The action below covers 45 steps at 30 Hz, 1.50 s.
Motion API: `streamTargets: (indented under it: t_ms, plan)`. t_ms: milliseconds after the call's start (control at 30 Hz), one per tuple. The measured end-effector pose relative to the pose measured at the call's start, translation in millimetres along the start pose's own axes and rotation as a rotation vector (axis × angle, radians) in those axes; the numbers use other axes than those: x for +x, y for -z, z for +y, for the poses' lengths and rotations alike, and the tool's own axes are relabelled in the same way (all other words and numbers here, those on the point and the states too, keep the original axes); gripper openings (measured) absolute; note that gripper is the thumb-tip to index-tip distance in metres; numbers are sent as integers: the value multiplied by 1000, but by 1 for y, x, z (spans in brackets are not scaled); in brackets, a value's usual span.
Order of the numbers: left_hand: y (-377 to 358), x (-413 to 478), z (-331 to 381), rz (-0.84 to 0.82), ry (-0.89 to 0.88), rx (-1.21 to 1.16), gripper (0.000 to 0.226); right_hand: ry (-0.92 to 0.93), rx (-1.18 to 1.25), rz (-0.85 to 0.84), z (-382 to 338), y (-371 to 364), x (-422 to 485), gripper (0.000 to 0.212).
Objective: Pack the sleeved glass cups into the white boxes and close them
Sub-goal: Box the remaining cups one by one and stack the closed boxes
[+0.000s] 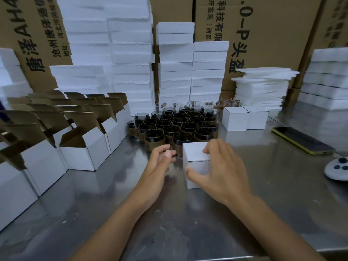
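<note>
A closed white box (195, 159) stands on the steel table (94, 213) in front of me. My right hand (220, 166) holds it, thumb on its front face and fingers curled over its top right edge. My left hand (160, 162) hovers just left of the box with loosely curled fingers, holding nothing. Behind the box stands a cluster of several dark glass cups with brown sleeves (175, 127). Several open white boxes (84, 147) with raised brown flaps stand in rows on the left. Two closed white boxes (243, 117) sit at the back right.
Tall stacks of white foam pieces (130, 53) and large cardboard cartons (273, 34) line the back. A pile of thin foam sheets (261, 87) is at the right rear. A phone (301, 140) and a white controller (339, 168) lie at the right.
</note>
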State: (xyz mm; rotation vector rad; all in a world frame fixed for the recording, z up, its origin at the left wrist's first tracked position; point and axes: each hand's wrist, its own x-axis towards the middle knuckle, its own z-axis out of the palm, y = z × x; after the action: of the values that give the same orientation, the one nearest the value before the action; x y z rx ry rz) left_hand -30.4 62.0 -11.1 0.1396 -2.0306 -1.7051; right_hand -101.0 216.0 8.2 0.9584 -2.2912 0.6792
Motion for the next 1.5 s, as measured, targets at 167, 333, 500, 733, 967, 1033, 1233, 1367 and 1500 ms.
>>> streamTargets:
  t_ms: [167, 333, 500, 733, 967, 1033, 1233, 1367, 1500]
  plan:
    - [1, -2, 2, 57, 0, 32, 41, -84, -107, 29, 39, 15, -2, 47]
    - [-2, 3, 1, 134, -25, 88, 12, -209, -131, 30, 87, 21, 8, 45]
    - [-3, 12, -6, 182, -40, 120, 11, -270, -165, 64, 117, 12, 31, 41]
    - [1, 25, -24, 223, -28, 108, 13, -410, -310, 13, 152, -13, 73, 49]
    - [1, 30, -29, 220, -53, 64, 13, -505, -330, -74, 167, -29, 113, 56]
    - [1, 30, -28, 209, -62, 74, 14, -508, -347, -98, 169, -32, 119, 57]
    - [0, 29, -27, 198, -82, 57, 14, -544, -332, -133, 172, -38, 129, 59]
    - [0, 28, -27, 183, -81, 57, 15, -508, -343, -199, 179, -38, 130, 59]
    - [-1, 27, -26, 184, -71, 62, 11, -501, -343, -372, 181, -35, 131, 69]
